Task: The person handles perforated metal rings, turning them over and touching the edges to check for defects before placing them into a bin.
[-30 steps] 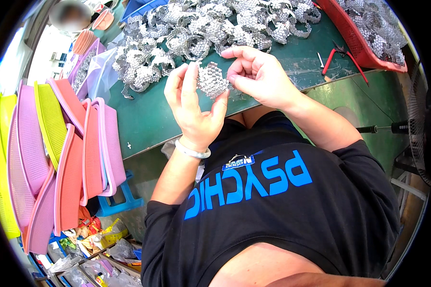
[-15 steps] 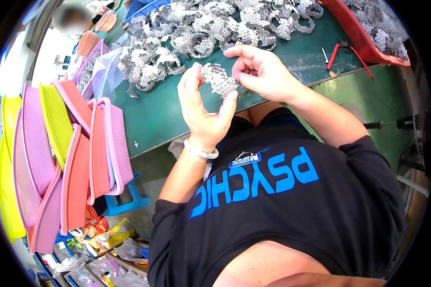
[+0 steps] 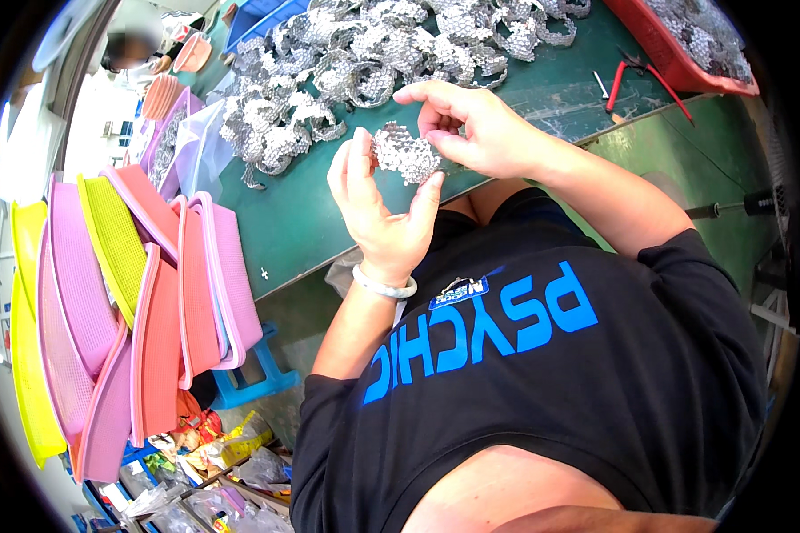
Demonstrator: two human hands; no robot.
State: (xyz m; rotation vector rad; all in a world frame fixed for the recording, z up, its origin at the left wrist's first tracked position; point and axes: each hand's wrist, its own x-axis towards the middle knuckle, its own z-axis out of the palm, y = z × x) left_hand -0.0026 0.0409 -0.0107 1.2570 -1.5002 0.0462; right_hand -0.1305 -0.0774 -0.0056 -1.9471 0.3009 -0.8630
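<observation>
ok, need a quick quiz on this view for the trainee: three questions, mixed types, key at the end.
1. Open: On which wrist is the pale bracelet?
2. Multiple choice: What lies on the green table beside the red basket?
A) a hammer
B) red-handled pliers
C) a glass cup
3. True or false: The left hand holds the silver scaly piece between thumb and fingers.

Key:
1. The left wrist.
2. B
3. True
</observation>
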